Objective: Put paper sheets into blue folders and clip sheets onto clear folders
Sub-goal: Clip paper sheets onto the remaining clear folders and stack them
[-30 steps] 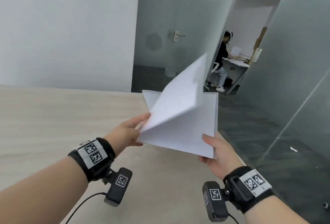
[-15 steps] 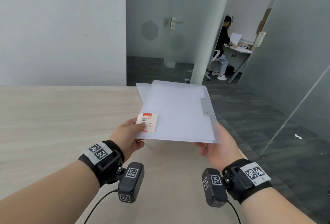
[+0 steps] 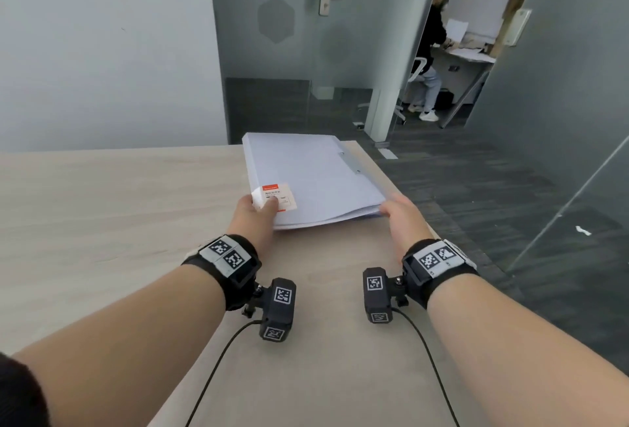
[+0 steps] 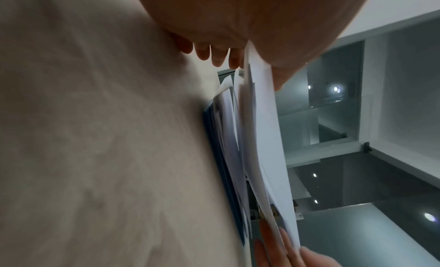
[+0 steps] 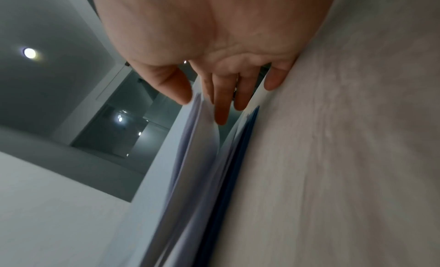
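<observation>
Head view: the clear folder, aloft a moment ago, has been lowered onto blue folders beneath the fingers. It is pinched by left hand and right hand; release seems due.

A translucent clear plastic folder holding white paper sheets, with a metal clip strip and a red-and-white label, lies near-edge raised atop dark blue folders at the pale wooden table's far right corner.

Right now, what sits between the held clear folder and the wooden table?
Under that clear plastic folder, white paper sheets over blue folders flat on the light wooden table; both wrist views show it.
</observation>
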The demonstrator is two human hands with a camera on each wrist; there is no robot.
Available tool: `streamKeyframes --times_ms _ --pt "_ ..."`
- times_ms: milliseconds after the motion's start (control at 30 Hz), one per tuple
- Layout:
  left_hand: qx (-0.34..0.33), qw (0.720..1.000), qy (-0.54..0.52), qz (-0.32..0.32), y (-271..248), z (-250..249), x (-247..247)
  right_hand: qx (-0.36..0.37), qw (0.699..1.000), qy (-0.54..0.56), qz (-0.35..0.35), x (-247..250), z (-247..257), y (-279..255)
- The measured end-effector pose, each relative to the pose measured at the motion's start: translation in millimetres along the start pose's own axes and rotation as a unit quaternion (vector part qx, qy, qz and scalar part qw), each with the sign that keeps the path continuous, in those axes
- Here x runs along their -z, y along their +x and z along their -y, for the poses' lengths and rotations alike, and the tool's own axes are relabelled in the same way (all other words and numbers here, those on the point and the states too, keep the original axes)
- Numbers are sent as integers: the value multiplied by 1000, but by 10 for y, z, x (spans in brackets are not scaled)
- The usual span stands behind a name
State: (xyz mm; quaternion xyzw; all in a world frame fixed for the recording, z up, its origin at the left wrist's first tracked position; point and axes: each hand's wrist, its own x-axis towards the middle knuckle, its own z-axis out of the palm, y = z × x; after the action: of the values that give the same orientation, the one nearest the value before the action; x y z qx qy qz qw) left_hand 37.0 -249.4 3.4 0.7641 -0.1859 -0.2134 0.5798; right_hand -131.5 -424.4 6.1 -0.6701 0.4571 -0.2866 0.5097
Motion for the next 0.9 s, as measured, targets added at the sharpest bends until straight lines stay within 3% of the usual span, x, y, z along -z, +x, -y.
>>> streamKeyframes --times_ms 167,333,467,900 --pt "27 996 78 31 378 38 -79 -5 998 -52 18 -66 -43 330" --pt "44 993 86 63 581 -8 -169 -18 994 -104 6 -89 -67 521" --pt "55 996 40 54 626 -69 -266 8 982 -182 37 -81 -127 554" --pt "75 992 -88 42 172 -2 -167 12 988 -143 52 94 -262 -46"
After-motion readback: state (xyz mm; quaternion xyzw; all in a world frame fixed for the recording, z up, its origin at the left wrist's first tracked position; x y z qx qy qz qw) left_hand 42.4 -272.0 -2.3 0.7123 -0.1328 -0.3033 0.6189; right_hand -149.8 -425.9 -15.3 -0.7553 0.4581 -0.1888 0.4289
